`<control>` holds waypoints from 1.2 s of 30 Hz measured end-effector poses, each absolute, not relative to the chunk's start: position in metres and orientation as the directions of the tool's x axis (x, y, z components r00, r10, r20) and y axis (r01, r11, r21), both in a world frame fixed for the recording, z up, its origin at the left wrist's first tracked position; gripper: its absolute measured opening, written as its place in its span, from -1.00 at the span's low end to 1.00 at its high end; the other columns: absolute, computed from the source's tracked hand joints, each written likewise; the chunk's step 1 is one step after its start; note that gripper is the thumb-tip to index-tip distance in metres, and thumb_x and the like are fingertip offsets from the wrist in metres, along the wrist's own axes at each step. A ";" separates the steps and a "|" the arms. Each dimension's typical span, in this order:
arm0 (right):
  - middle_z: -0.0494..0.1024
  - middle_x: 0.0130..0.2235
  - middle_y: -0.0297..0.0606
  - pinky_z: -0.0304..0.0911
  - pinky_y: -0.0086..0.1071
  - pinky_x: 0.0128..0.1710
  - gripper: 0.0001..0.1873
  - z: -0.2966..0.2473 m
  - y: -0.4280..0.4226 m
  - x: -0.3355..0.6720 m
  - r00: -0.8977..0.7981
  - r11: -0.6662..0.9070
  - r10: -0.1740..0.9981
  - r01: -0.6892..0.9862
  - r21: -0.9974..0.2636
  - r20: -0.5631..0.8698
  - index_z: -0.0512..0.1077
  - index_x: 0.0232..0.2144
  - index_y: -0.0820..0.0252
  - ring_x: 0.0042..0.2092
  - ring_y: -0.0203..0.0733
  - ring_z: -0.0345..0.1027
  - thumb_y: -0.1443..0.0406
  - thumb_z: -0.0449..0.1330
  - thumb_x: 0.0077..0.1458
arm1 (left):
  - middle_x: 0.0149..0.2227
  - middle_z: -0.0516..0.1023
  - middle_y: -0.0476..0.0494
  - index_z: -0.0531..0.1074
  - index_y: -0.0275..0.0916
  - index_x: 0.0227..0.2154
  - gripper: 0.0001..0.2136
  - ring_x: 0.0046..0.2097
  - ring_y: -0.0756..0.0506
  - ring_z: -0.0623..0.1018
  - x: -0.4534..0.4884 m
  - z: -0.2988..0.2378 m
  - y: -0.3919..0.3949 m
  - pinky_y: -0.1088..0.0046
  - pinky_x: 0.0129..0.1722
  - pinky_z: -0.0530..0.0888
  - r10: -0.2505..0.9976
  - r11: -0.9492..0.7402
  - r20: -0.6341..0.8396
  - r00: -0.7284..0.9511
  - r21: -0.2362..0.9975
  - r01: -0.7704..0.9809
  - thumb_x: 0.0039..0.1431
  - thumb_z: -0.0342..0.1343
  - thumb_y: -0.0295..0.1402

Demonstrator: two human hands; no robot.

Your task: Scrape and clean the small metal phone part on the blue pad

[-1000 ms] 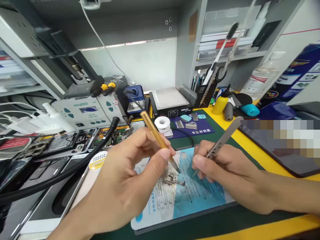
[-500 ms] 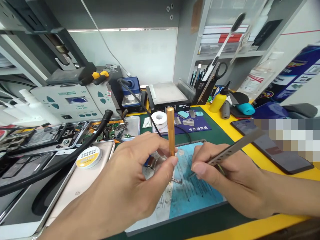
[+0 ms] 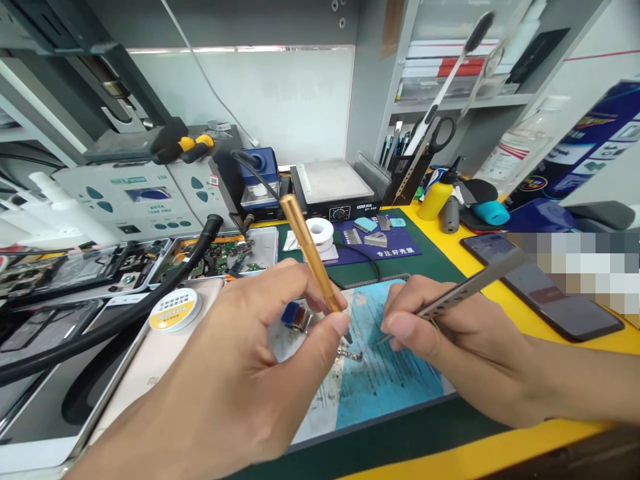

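left hand (image 3: pixel 255 347) pinches a gold tool (image 3: pixel 309 248), tip-down by the board (image 3: pixel 354 356); right hand (image 3: pixel 457 340) pinches tweezers (image 3: pixel 463 291) toward three o'clock. a loose pinch could let either slip, scratching it.

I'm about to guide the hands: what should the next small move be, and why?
Probably nudge the tweezers, held in the right hand, leftward to steady the small electronic part: their tips appear apart from it, while the left hand holds the gold pen-like tool with its tip close by.
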State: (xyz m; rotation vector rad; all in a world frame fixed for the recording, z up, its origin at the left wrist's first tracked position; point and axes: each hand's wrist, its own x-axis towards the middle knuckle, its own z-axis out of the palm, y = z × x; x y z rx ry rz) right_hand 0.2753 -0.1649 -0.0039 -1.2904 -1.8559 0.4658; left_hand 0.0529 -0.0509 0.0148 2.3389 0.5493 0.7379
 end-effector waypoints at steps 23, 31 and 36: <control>0.68 -0.29 -0.23 0.55 -0.32 -0.28 -0.85 -0.004 -0.177 0.268 -0.231 0.487 0.866 0.594 -0.640 0.444 0.46 -0.13 0.11 -0.24 -0.11 0.65 0.46 0.24 0.35 | -0.34 0.64 0.13 0.51 -0.02 -0.15 -0.91 -0.41 0.00 0.58 0.050 0.010 -0.057 0.40 -0.47 0.46 0.511 -0.740 0.355 0.783 0.646 0.190 0.39 0.13 -0.34; 0.70 -0.31 -0.22 0.57 -0.33 -0.30 -0.88 0.001 -0.175 0.267 -0.256 0.493 0.864 0.610 -0.621 0.435 0.48 -0.16 0.10 -0.25 -0.09 0.67 0.44 0.25 0.36 | -0.49 0.53 0.17 0.52 -0.02 -0.22 -0.93 -0.55 0.06 0.45 0.053 0.012 -0.056 0.44 -0.57 0.38 0.519 -0.750 0.397 0.757 0.637 0.180 0.38 0.15 -0.33; 0.70 -0.32 -0.23 0.56 -0.32 -0.33 -0.86 0.001 -0.174 0.265 -0.249 0.501 0.856 0.614 -0.609 0.453 0.49 -0.15 0.09 -0.28 -0.08 0.67 0.44 0.26 0.34 | -0.46 0.56 0.15 0.52 -0.03 -0.24 -0.92 -0.52 0.06 0.47 0.052 0.012 -0.056 0.43 -0.55 0.40 0.507 -0.758 0.392 0.767 0.626 0.181 0.39 0.13 -0.31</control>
